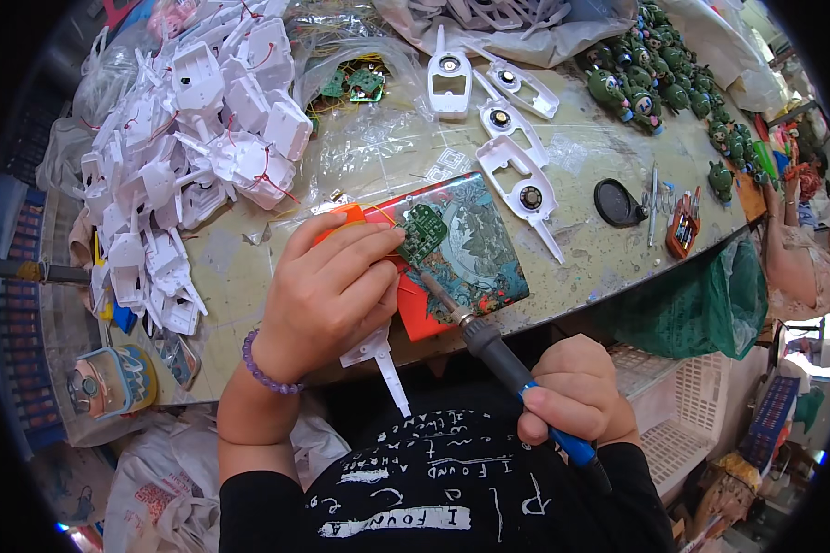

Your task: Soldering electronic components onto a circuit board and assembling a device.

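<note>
My left hand (327,281), with a purple bead bracelet at the wrist, pinches the edge of a small green circuit board (422,235). In my right hand (574,392) is a soldering iron (495,355) with a black and blue handle. Its metal tip points at the board's lower edge; whether they touch I cannot tell. Below the board lies a flat red item with a dark patterned cover (489,240). A white plastic shell (378,358) sticks out from under my left hand. Thin wires show near the board, and my fingers hide part of it.
White shells with red wires (194,138) are piled at left. Several open shells with round speakers (532,197) lie beyond the board. At right are a black round lid (620,203), a screwdriver set (682,229) and green figures (632,88). Another person's arm (793,258) shows far right.
</note>
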Action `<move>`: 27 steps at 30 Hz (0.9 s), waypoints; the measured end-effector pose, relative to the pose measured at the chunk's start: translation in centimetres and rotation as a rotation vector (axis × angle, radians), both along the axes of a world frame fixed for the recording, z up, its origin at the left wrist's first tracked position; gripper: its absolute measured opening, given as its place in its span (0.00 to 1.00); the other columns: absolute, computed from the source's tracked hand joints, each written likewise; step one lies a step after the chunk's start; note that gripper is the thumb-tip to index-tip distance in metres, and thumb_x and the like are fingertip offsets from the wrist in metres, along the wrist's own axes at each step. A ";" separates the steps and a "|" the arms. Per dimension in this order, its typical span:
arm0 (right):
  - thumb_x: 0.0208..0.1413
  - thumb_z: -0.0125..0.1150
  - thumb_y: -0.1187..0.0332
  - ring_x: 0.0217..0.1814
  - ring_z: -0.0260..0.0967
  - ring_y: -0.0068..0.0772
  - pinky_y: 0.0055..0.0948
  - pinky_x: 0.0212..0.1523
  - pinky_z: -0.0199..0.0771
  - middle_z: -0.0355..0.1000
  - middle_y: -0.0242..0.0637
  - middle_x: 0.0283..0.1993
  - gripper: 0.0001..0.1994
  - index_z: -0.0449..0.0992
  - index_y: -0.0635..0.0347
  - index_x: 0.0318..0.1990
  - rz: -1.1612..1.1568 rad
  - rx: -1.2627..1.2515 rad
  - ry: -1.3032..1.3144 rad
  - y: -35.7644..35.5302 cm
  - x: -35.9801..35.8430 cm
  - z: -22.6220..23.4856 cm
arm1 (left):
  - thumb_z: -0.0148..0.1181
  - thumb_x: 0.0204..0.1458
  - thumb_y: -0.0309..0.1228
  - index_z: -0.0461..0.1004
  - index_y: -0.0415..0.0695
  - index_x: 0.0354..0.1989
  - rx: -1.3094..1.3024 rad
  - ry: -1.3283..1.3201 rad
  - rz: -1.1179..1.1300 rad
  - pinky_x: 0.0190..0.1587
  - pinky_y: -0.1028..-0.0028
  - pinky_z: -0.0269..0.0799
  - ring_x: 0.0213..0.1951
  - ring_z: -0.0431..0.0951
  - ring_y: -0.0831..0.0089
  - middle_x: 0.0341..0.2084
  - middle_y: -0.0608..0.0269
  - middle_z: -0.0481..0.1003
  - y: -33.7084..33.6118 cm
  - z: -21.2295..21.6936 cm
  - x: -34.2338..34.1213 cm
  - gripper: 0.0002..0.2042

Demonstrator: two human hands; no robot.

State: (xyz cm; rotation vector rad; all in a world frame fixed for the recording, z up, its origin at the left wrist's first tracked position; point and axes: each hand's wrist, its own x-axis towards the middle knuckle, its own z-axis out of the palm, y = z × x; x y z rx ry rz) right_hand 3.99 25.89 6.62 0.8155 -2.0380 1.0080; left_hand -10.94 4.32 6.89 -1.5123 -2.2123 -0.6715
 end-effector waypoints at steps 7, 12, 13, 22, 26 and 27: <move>0.48 0.70 0.64 0.19 0.66 0.27 0.23 0.16 0.66 0.69 0.30 0.23 0.15 0.74 0.61 0.39 -0.006 0.002 -0.005 -0.1 0.0 0.0 | 0.63 0.38 0.23 0.72 0.42 0.26 -0.002 0.001 -0.007 0.49 0.61 0.70 0.43 0.78 0.65 0.40 0.60 0.77 0.0 0.0 0.1 0.06; 0.48 0.70 0.63 0.19 0.65 0.26 0.22 0.16 0.65 0.68 0.29 0.23 0.15 0.73 0.61 0.39 0.002 0.039 0.006 -0.2 -0.1 0.3 | 0.64 0.37 0.21 0.72 0.41 0.25 0.025 -0.024 -0.013 0.46 0.61 0.71 0.42 0.79 0.63 0.40 0.59 0.78 0.1 0.0 0.1 0.07; 0.48 0.70 0.63 0.19 0.65 0.26 0.22 0.16 0.65 0.68 0.29 0.23 0.15 0.73 0.61 0.39 0.003 0.039 0.006 -0.3 -0.1 0.4 | 0.63 0.37 0.21 0.72 0.41 0.25 0.026 -0.023 -0.014 0.46 0.61 0.71 0.42 0.79 0.63 0.40 0.59 0.78 0.2 0.0 0.1 0.07; 0.48 0.70 0.63 0.19 0.64 0.25 0.21 0.16 0.64 0.67 0.28 0.22 0.16 0.73 0.61 0.39 0.018 0.074 0.006 -0.3 -0.2 0.5 | 0.62 0.38 0.23 0.72 0.40 0.26 0.007 0.000 -0.008 0.48 0.65 0.70 0.42 0.78 0.66 0.39 0.59 0.77 0.1 0.1 0.1 0.06; 0.48 0.70 0.63 0.19 0.64 0.25 0.20 0.16 0.64 0.67 0.29 0.22 0.16 0.73 0.61 0.38 0.023 0.092 0.014 -0.3 -0.1 0.5 | 0.62 0.39 0.23 0.71 0.40 0.25 0.003 0.001 -0.002 0.48 0.65 0.70 0.42 0.78 0.66 0.39 0.59 0.77 0.2 0.1 0.1 0.06; 0.48 0.70 0.62 0.19 0.64 0.25 0.20 0.16 0.64 0.67 0.29 0.22 0.16 0.73 0.61 0.38 0.023 0.105 0.014 -0.2 -0.1 0.4 | 0.62 0.39 0.23 0.71 0.40 0.25 0.004 0.001 -0.004 0.48 0.65 0.70 0.42 0.78 0.66 0.39 0.59 0.77 0.2 0.0 0.1 0.06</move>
